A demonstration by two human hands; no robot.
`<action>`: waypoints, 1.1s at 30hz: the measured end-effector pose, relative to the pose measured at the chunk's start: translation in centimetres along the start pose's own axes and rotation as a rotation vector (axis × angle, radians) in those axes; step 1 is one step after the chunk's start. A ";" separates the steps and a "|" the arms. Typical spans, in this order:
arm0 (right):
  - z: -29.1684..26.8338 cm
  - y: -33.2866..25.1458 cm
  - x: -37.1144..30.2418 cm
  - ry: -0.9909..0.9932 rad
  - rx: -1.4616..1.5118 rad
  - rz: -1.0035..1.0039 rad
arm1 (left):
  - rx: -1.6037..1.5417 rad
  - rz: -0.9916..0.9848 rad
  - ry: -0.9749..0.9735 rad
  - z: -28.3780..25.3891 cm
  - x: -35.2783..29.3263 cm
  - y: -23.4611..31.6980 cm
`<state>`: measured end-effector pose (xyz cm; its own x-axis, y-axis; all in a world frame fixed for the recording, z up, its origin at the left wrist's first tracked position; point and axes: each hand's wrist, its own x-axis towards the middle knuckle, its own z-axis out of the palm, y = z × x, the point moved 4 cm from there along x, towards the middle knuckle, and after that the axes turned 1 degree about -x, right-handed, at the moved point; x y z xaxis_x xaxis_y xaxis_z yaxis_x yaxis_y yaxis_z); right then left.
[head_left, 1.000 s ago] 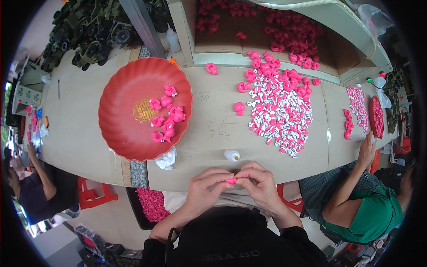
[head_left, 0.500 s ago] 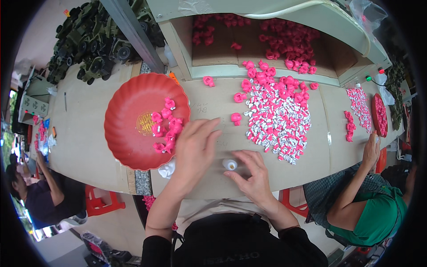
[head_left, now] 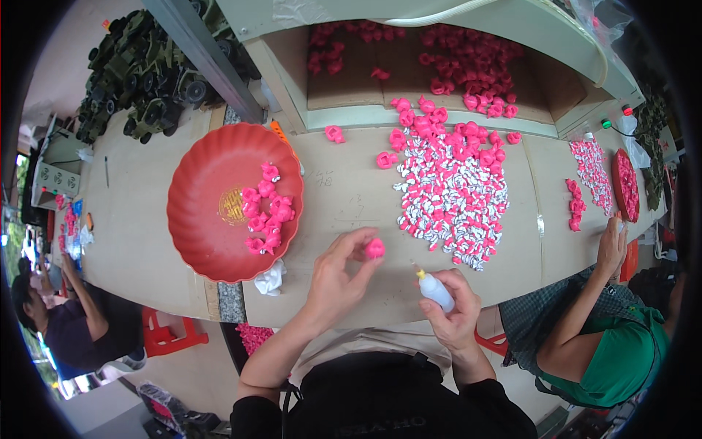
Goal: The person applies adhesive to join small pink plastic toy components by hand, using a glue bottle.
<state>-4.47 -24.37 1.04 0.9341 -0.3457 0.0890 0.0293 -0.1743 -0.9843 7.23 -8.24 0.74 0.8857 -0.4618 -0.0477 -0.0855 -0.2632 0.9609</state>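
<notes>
Two hands are seen at the near edge of the tabletop [head_left: 351, 197]. A small pink piece [head_left: 375, 248] is pinched by the left hand [head_left: 338, 278] betw. thumb and fingertips, fingers [head_left: 344, 245] closed on it, held just above the tabletop. A small white squeeze bottle [head_left: 434, 290] w/ yellow nozzle is gripped by the right hand [head_left: 455, 314], fingers wrapped tight around it, nozzle pointed up-left toward the pink piece; tip and piece are near but apart. A round red dish [head_left: 212, 241] w/ a gold mark at centre is set to the left, a clump of pink pieces [head_left: 267, 212] lying in it. A crumpled white wad [head_left: 270, 279] lies just beside its near rim. A wide spread of pink and white bits [head_left: 453, 190] is laid to the right of centre. A neighbour's hand [head_left: 610, 249] rests further right.
</notes>
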 end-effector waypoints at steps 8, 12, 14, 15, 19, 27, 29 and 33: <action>1.1 -2.9 0.4 -0.116 -0.317 -0.245 | -0.285 -0.074 -0.013 -0.7 -4.5 -2.5; 1.6 -2.9 0.2 -0.147 -0.347 -0.225 | -0.294 -0.055 0.020 -0.7 -4.9 -2.7; 1.8 -2.9 0.3 -0.150 -0.333 -0.175 | -0.304 -0.061 0.026 -0.7 -5.0 -2.6; 1.9 -2.9 0.3 -0.151 -0.334 -0.175 | -0.299 -0.063 0.031 -0.7 -5.0 -2.6; 2.0 -2.9 0.3 -0.169 -0.344 -0.173 | -0.289 -0.060 0.039 -0.5 -5.1 -2.5; 1.9 -2.8 0.4 -0.175 -0.351 -0.148 | -0.256 -0.039 0.045 -0.3 -5.0 -2.1; 1.9 -2.9 0.5 -0.192 -0.349 -0.151 | -0.243 -0.026 0.058 -0.4 -5.1 -2.1; 1.9 -2.9 0.4 -0.181 -0.339 -0.128 | -0.152 0.044 0.096 -0.5 -5.0 -2.1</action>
<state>-3.49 -22.27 3.63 0.9790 -0.1387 0.1490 0.0584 -0.5099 -0.8583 3.18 -4.91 -0.89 0.9228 -0.3851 0.0145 -0.0616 -0.1101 0.9920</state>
